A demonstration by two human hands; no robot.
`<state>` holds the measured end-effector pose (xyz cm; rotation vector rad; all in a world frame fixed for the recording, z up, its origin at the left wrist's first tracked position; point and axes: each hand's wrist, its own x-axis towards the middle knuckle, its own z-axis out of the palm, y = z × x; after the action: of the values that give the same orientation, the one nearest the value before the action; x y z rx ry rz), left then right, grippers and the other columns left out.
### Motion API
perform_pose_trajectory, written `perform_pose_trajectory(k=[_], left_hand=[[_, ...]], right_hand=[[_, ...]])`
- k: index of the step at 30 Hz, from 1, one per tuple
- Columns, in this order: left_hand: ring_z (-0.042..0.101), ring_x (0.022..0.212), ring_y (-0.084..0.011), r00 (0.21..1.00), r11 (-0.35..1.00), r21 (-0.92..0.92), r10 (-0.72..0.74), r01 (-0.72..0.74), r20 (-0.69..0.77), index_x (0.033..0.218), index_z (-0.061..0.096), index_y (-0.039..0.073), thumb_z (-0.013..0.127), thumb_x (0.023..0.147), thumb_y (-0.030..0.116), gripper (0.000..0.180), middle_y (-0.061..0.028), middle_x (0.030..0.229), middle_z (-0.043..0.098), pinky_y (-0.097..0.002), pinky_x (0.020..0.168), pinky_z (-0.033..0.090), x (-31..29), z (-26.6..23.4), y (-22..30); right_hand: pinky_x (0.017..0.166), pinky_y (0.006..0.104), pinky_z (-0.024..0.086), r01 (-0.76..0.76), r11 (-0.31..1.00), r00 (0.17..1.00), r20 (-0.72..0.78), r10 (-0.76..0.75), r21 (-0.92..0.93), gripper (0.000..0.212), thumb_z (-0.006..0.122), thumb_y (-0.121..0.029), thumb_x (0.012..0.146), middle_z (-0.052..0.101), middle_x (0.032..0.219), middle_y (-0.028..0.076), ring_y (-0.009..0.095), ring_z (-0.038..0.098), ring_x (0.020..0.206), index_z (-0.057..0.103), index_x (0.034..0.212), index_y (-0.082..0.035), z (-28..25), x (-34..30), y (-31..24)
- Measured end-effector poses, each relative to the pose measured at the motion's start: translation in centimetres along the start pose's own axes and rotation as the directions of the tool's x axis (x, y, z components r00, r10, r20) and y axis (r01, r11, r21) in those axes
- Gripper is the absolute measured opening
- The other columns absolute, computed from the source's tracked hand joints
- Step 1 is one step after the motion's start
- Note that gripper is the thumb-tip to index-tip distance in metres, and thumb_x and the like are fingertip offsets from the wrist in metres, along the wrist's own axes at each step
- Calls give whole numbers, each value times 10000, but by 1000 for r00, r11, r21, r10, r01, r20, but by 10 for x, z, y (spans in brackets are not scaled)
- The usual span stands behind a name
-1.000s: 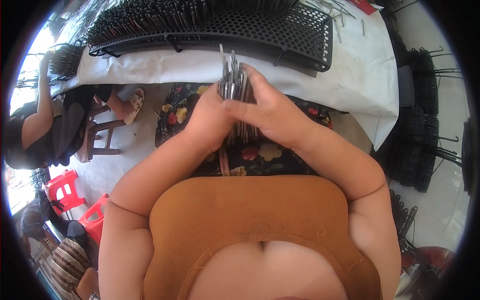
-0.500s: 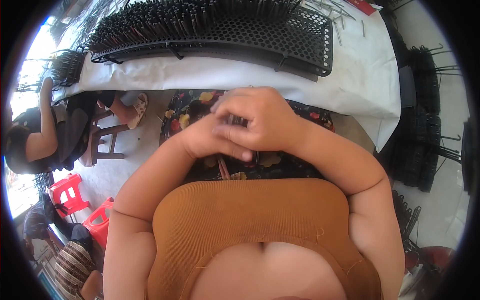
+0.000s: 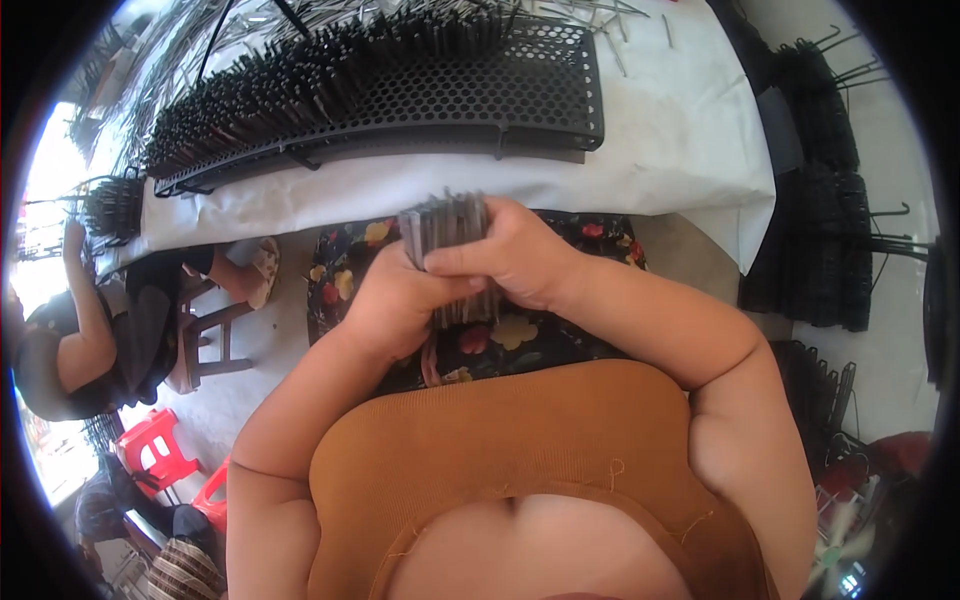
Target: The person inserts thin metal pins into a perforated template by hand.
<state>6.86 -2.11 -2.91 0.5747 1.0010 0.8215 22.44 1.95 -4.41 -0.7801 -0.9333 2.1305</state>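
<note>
A thick bundle of thin grey sticks (image 3: 440, 228) stands roughly upright between my hands, above my lap. My left hand (image 3: 392, 300) wraps round its left side. From the right, my right hand (image 3: 525, 255) closes on the same bundle, its thumb lying across the front. The upper ends of the sticks fan out unevenly, and their lower ends show beneath my fingers. What exactly the sticks are made of I cannot tell. Just beyond my hands, on the table, sits a black perforated rack (image 3: 450, 105) packed with dark upright rods (image 3: 290, 95) on its left and middle.
A white cover (image 3: 680, 150) drapes the table, with loose thin rods (image 3: 610, 25) scattered behind the rack. Black racks with hooks (image 3: 815, 240) stand at the right. On the left a seated person (image 3: 85, 320) works by a wooden stool (image 3: 215, 335); red plastic stools (image 3: 155, 450) are lower left.
My right hand has come down off the top of my left, and the bundle, mostly hidden before, now shows upright between both hands. The view has shifted, so the rack appears farther left.
</note>
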Motion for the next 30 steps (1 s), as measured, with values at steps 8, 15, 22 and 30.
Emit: perform_pose_trajectory(k=[8,15,22,30], left_hand=[[650,938,-163,999,995,-103,-17,13,-42,1113,649,-23,657,860,-47,254,-64,1043,676,-321,849,526,-1,-5,1],[672,924,-190,993,995,-52,84,-89,-88,1127,625,-24,611,889,-12,239,-103,1058,686,-340,838,551,1,-9,-1],[623,709,-210,978,996,-84,19,-37,-208,1005,584,6,612,912,79,122,-85,825,631,-352,695,552,0,-21,1],[465,605,-139,996,990,-142,-19,6,-89,878,533,68,612,942,128,118,-3,685,465,-309,575,435,23,-23,-5]], right_hand=[[810,345,568,-87,950,983,-127,130,299,204,659,46,848,696,1007,139,223,685,891,651,1051,54,-5,0,-1],[829,393,577,-95,923,969,-177,171,374,209,549,16,878,680,1027,190,291,685,929,621,1062,84,-9,2,0],[641,369,503,-8,894,972,-208,113,448,105,520,-122,945,567,775,46,183,562,649,546,1045,-105,-46,-23,-39],[621,310,485,540,425,215,-369,-904,-727,111,636,-142,951,614,697,24,121,563,619,567,907,-68,-172,-25,-128]])
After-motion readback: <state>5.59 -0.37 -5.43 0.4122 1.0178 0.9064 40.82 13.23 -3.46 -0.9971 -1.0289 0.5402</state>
